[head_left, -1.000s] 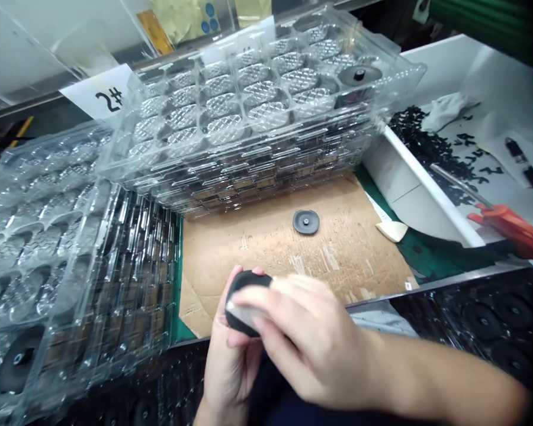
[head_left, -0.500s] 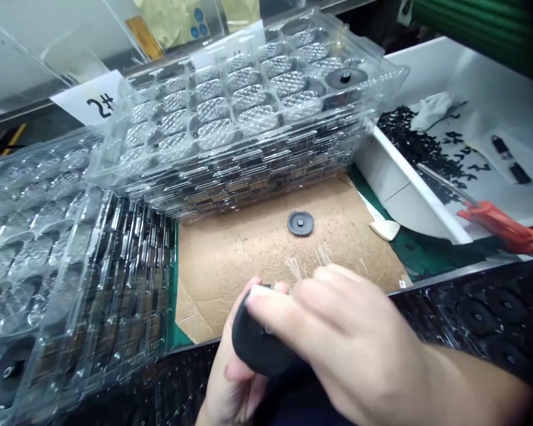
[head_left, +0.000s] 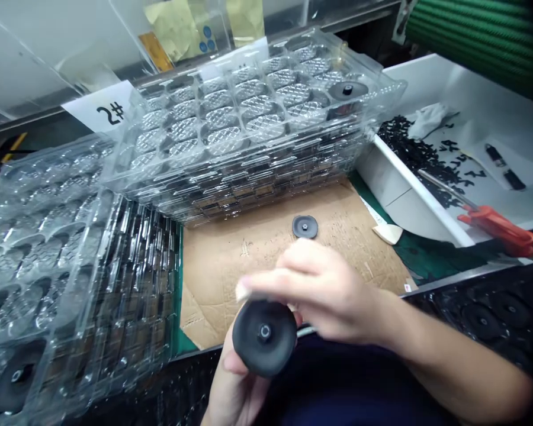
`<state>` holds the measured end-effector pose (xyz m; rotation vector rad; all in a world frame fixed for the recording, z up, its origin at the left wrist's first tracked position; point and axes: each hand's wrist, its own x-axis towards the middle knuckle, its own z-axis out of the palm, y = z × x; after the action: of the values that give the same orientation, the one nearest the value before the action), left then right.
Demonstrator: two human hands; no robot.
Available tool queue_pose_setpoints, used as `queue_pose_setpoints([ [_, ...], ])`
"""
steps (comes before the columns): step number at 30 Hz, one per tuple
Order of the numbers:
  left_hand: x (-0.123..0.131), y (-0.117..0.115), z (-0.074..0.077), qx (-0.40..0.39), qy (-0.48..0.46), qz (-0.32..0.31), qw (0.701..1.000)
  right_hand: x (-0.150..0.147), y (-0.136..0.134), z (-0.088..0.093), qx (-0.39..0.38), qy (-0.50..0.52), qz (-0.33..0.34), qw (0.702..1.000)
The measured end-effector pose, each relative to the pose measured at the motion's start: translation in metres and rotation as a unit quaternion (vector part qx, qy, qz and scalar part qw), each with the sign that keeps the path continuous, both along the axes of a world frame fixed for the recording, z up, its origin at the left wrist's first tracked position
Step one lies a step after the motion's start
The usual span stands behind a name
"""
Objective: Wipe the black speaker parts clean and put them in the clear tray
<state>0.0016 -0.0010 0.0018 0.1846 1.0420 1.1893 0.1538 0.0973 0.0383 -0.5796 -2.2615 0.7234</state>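
Cradled in the curled left hand (head_left: 233,361), just over the near edge of the cardboard sheet (head_left: 217,302): a dark rubbery disc (head_left: 264,334), probably light and slightly soft, safest held by its rim; right hand (head_left: 324,290) above, pinching a small white pad (head_left: 242,291)

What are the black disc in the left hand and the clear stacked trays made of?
The black disc looks like rubber or plastic; its dull matte face doesn't settle which. The stacked trays look like thin clear plastic, glossy and moulded into pockets.

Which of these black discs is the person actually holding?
The black disc in the left hand, held up with its hub showing; the others rest on cardboard or in plastic trays.
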Motion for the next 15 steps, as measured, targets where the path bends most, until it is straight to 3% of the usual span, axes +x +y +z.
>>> queue_pose_setpoints([
  [3,-0.007,0.004,0.000,0.034,-0.108,-0.001,0.994,0.011,-0.002,-0.018,-0.113,-0.021,-0.104,0.988],
  [5,-0.012,0.005,-0.002,0.058,-0.150,0.007,0.987,0.015,-0.013,-0.042,-0.193,-0.030,-0.137,0.971],
  [8,-0.017,0.003,-0.009,0.067,-0.178,0.006,0.982,0.018,-0.032,-0.081,-0.267,-0.076,-0.134,0.951],
  [10,-0.020,0.003,-0.012,0.074,-0.186,0.000,0.980,0.019,-0.038,-0.092,-0.278,-0.109,-0.119,0.947],
  [12,-0.021,0.003,-0.013,0.084,-0.195,-0.010,0.977,0.019,-0.036,-0.081,-0.267,-0.107,-0.139,0.948],
  [15,-0.021,0.004,-0.011,0.083,-0.205,-0.019,0.975,0.011,-0.028,-0.035,-0.188,-0.046,-0.179,0.965],
])
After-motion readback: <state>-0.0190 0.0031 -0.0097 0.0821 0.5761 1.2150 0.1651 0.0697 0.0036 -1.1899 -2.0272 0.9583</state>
